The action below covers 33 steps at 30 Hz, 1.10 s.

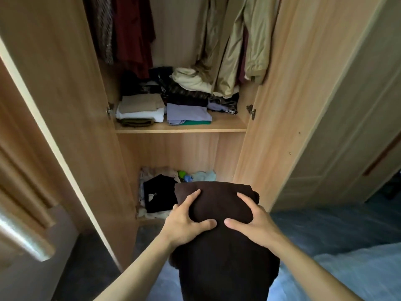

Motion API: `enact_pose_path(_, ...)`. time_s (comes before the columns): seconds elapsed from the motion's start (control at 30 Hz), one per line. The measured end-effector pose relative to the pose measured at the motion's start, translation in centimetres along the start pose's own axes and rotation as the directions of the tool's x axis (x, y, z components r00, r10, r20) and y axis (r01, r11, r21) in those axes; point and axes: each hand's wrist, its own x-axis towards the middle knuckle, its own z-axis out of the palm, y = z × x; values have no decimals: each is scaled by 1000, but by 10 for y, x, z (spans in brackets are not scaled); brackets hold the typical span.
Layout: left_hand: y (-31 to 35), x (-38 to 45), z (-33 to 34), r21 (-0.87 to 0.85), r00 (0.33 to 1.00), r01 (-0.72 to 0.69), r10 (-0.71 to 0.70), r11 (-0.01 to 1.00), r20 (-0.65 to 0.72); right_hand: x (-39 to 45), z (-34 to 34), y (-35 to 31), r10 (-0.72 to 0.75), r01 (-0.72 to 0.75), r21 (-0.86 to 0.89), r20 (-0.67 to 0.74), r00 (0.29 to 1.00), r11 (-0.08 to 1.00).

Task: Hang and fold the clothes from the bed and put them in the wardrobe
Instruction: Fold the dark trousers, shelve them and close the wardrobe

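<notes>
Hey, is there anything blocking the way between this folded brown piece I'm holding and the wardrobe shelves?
Nothing visible does. Both doors stand open, and the left hand and right hand hold the folded brown garment before the wardrobe. The shelf and the bottom compartment already hold clothes.

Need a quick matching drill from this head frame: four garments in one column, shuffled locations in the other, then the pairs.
Things:
1. dark brown folded garment
2. black folded garment
3. lavender folded garment
4. dark red garment

Places:
A. hanging, upper left of the wardrobe
B. middle shelf, top of the right-hand stack
C. held by the left hand and right hand
D. wardrobe bottom, left side

Pairs: 1-C, 2-D, 3-B, 4-A
</notes>
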Motion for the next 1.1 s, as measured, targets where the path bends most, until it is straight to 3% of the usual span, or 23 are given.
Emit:
enact_pose_path(0.2, -20, 59, -15, -24, 996, 84, -83, 996, 38, 73, 12, -6, 30, -31, 2, 51, 998, 1000)
enact_pose_path(0.5, -25, 192, -28, 27, 983, 181, -180, 983, -15, 236, 8, -5, -34, 23, 68, 163, 986, 997)
enact_pose_path(0.8, -29, 297, -48, -48, 979, 203, -204, 978, -27, 361, -9, -29, -30, 23, 34, 232, 972, 999)
enact_pose_path(1.1, -95, 415, -50, -59, 957, 280, -274, 958, 92, 467, 33, -16, 119, -117, -25, 249, 961, 993)
